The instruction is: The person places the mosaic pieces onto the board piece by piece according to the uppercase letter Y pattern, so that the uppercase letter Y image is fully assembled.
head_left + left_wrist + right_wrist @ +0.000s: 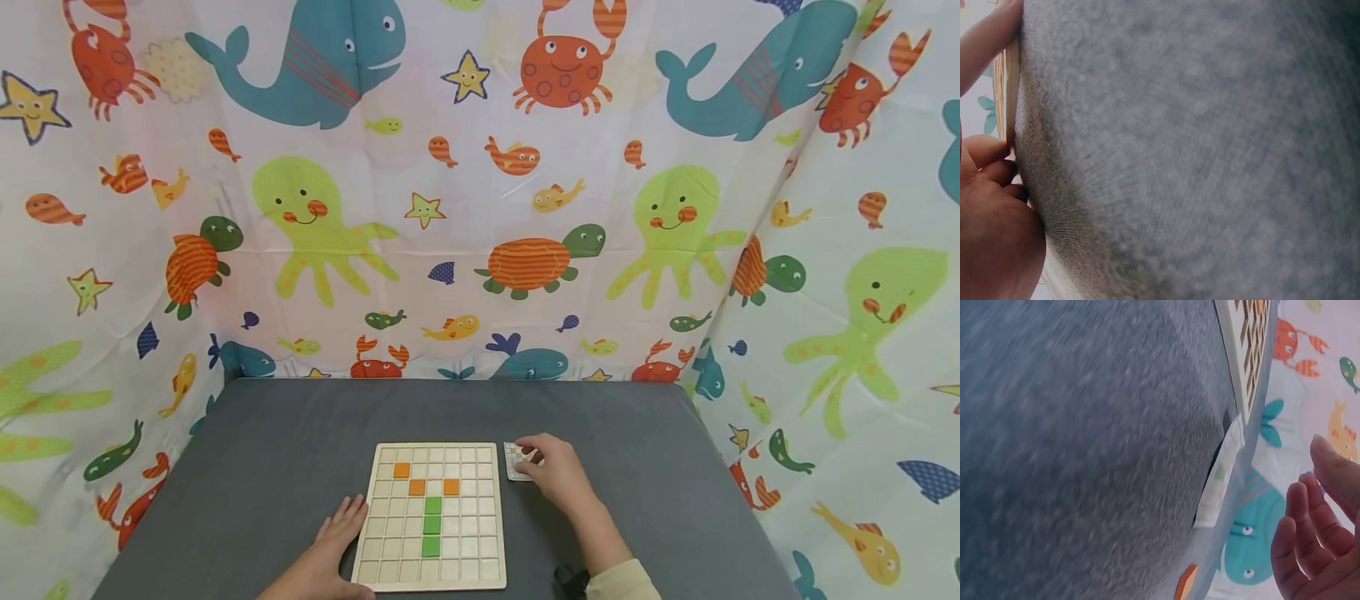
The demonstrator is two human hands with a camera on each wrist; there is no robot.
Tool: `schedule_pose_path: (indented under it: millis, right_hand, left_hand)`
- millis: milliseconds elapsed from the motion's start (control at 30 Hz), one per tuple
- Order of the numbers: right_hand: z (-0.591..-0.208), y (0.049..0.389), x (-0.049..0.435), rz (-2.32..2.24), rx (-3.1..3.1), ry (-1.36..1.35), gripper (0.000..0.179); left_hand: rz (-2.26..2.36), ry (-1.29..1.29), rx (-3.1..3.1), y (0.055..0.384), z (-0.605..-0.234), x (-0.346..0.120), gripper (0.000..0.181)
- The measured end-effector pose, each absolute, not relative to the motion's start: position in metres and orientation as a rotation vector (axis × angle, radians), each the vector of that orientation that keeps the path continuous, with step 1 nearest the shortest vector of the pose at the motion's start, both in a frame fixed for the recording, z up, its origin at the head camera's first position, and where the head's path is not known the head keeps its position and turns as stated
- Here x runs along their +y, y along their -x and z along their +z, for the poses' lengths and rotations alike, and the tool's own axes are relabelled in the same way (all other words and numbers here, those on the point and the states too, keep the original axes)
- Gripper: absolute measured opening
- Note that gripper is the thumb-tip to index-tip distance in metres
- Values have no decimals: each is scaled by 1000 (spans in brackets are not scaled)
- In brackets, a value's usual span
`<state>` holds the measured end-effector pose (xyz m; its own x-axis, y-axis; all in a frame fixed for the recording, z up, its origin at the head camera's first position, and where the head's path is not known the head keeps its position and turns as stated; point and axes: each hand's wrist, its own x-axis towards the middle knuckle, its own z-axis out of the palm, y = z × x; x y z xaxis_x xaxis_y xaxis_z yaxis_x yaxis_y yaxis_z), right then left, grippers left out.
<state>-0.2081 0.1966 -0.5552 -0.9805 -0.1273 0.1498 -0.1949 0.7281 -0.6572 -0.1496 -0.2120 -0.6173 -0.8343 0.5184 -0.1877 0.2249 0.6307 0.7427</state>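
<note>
A square wooden grid board (430, 582) lies on the grey table. It carries three orange tiles (416, 487) set apart and three green tiles (432, 525) in a column. My left hand (337, 537) rests along its left edge, fingers stretched out and thumb by the near corner. Over the small white card (1219, 478) right of the board, my right hand (553, 471) hovers with fingers loosely bent. The right wrist view shows nothing between thumb and fingers (1297, 500), which stand apart from the card. The card carries a printed grid, partly covered in the head view.
In the right wrist view, a loose orange tile (1185, 582) lies on the table near the card. A black object (572, 581) sits by the right sleeve (624, 582). Curtains (465, 225) printed with sea animals stand around the table (300, 442).
</note>
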Motion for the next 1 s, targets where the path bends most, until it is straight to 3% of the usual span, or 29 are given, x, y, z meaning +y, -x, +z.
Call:
schedule_pose_path:
  millis: [467,700,1000]
  right_hand:
    - [-565,206,241,1004,-2850,-53,36]
    - [-574,208,264,1009,-2864,10,38]
    - [-580,210,278,995,-2911,53,40]
  left_hand:
    - [1106,-549,2439,155,-633,-215,120]
    - [1042,-582,2461,149,-616,-211,114]
    - [1096,-535,2437,152,-624,-212,118]
